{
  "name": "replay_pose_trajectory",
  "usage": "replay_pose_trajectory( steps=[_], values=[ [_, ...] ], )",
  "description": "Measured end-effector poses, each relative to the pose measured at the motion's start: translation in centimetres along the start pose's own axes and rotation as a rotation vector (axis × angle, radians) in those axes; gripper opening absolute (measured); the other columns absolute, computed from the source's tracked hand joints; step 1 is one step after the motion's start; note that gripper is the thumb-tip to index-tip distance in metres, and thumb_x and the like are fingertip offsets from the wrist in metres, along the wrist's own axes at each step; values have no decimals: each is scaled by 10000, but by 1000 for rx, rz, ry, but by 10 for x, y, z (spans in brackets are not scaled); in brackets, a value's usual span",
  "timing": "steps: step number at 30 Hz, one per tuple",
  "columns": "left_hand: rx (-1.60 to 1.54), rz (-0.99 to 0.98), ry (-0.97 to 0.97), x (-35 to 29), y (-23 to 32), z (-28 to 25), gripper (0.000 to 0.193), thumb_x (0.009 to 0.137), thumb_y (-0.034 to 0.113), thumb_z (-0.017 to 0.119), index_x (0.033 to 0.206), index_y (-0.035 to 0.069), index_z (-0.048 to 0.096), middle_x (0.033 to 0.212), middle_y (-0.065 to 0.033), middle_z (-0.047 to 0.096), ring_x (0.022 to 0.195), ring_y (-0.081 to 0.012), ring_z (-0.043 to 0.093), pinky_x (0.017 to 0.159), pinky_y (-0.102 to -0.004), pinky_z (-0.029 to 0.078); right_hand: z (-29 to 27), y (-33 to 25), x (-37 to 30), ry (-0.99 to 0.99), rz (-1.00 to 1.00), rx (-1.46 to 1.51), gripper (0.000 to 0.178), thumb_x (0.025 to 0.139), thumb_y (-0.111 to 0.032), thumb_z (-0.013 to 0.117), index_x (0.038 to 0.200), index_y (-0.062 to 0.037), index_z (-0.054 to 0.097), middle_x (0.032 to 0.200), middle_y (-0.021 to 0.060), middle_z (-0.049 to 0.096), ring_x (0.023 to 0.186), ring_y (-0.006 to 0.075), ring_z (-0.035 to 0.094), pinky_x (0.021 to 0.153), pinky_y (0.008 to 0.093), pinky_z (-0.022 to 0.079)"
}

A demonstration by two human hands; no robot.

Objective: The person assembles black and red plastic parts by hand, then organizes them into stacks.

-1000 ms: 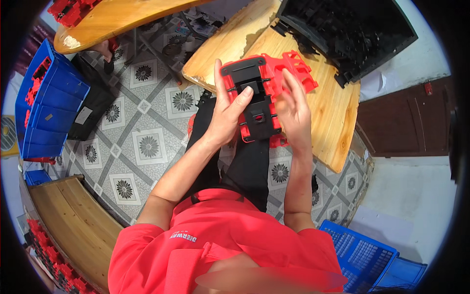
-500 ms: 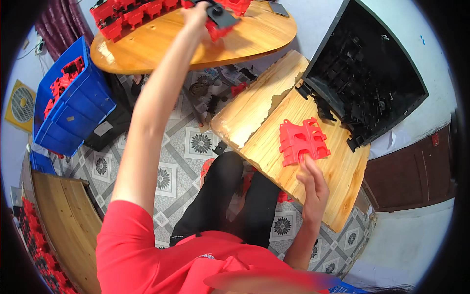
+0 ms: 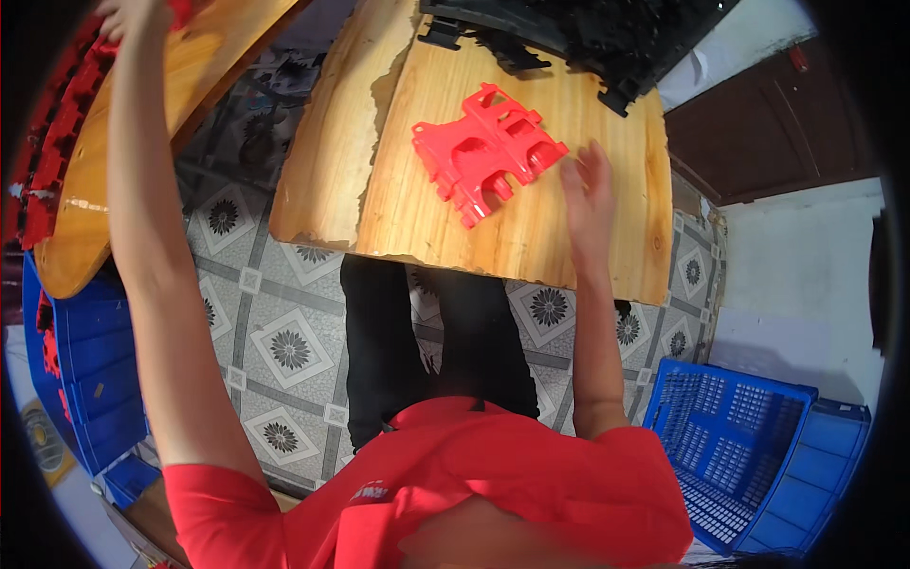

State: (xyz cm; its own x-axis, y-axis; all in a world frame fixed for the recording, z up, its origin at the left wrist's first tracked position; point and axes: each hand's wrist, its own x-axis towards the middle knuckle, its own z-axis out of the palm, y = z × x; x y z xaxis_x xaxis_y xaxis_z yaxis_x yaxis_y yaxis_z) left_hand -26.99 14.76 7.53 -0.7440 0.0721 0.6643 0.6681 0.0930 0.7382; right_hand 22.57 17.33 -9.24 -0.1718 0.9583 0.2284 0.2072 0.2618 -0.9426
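Two joined red plastic moulded parts (image 3: 488, 152), with arched cut-outs and small lugs, lie on the pale wooden board (image 3: 427, 223) in front of me. Just right of them is my right hand (image 3: 590, 190), fingers stretched and apart, holding nothing; its fingertips are close to the parts' right corner. My left arm reaches far to the upper left, over the varnished table (image 3: 204, 71). There my left hand (image 3: 131, 17), cut off by the picture's upper edge and slightly blurred, has its fingers spread beside the row of red and black assemblies (image 3: 62, 142).
A black bin (image 3: 588, 38) of black plastic parts sits at the board's far edge, some pieces spilling out. A blue crate (image 3: 90, 370) with red parts stands left. At lower right is an empty blue perforated basket (image 3: 735, 436). A brown door panel (image 3: 768, 123) is right.
My view has swung left. The red and black assembly that was in my left hand no longer shows in it. My right hand has moved off the red parts, which now lie turned on the board.
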Motion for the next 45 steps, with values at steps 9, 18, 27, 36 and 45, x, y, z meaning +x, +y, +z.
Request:
replay_pose_trajectory(
  steps=[9,18,27,36,45],
  values=[
    [71,517,-1252,-329,62,5,653,923,632,469,1475,290,401,1483,-210,357,1288,-377,410,1061,-508,247,-20,53,22,-33,-159,-324,192,954,-117,601,1106,-9,647,877,70,704,785,107,640,744,257,501],
    [-576,-13,-1231,-325,144,-53,1050,794,417,755,1543,68,108,1479,-276,320,1345,-386,373,1114,-504,309,-54,-31,3,-190,-514,-272,221,890,-31,623,1110,-35,645,949,86,709,851,174,674,773,293,517],
    [-1233,-1283,-1058,-384,95,-116,816,860,261,718,1497,116,229,1382,-158,466,1278,-291,476,1056,-444,419,13,44,159,-15,-1037,-822,329,842,-119,658,1167,-73,656,1070,113,667,1058,261,618,895,359,474],
    [-1127,-1318,-828,-412,71,-184,769,883,553,617,1450,105,356,1411,-119,452,1289,-326,468,1060,-539,425,-44,18,40,-271,-844,-966,184,845,-149,659,1025,-117,679,1023,23,684,887,232,630,745,360,442],
    [-1197,-1228,-642,-403,77,-183,553,967,309,598,1414,93,356,1336,-130,527,1187,-265,537,1003,-453,477,-58,53,68,-550,-592,-614,235,905,-85,618,1134,-58,662,1000,111,603,960,271,591,848,337,469]
  ],
)
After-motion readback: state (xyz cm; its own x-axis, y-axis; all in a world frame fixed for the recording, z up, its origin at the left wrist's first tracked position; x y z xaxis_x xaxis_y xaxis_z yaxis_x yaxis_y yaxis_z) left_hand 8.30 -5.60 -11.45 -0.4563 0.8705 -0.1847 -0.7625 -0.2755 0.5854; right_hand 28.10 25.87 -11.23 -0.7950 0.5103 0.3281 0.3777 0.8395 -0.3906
